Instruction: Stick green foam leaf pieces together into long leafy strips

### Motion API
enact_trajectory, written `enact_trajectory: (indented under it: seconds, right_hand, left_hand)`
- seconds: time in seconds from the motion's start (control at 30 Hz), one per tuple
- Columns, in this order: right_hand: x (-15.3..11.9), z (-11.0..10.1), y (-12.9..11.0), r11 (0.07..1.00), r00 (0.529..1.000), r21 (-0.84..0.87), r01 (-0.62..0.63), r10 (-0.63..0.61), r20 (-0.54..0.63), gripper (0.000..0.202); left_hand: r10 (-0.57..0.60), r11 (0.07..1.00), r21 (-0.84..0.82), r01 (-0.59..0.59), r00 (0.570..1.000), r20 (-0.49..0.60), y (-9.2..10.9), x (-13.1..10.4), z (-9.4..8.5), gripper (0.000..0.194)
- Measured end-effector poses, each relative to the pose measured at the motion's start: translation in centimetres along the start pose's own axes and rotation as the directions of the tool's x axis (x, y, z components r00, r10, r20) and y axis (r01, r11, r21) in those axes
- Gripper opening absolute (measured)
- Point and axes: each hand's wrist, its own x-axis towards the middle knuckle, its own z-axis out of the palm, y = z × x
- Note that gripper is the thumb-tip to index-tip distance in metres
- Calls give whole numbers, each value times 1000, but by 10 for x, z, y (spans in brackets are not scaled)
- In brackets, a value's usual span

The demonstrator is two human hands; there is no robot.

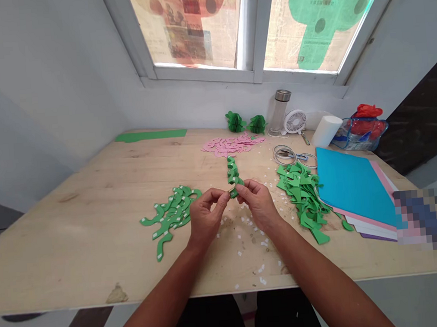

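Note:
Between my two hands is a small curved green piece [234, 193] with pale patches on it. My left hand [207, 215] pinches its left end, and my right hand [258, 203] pinches its right side. Just beyond the fingertips, a short column of green pieces [232, 168] runs away from me. To the left of my left hand lies a spread pile of wavy green pieces [174, 209] with small white squares on them. Green scraps [302, 192] are heaped to the right of my right hand.
Pink cut pieces [230, 145] lie farther back, near two green folded shapes [235, 122]. Tape rolls [285, 155], a bottle [278, 112], a small fan [294, 121] and blue sheets [352, 183] occupy the right side. White bits dot the wooden table [94, 218].

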Motion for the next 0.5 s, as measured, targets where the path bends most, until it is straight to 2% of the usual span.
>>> enact_trajectory:
  seconds: [0.27,0.5]
  right_hand:
    - [-1,0,1,1000,998,-13,17,-16,54,17]
    - [0,0,1,999,997,-30,15,-13,70,19]
  left_hand:
    - [-98,989,-105,100,995,19,7,2,1,18]
    - [-119,986,-117,120,993,14,10,2,1,18]
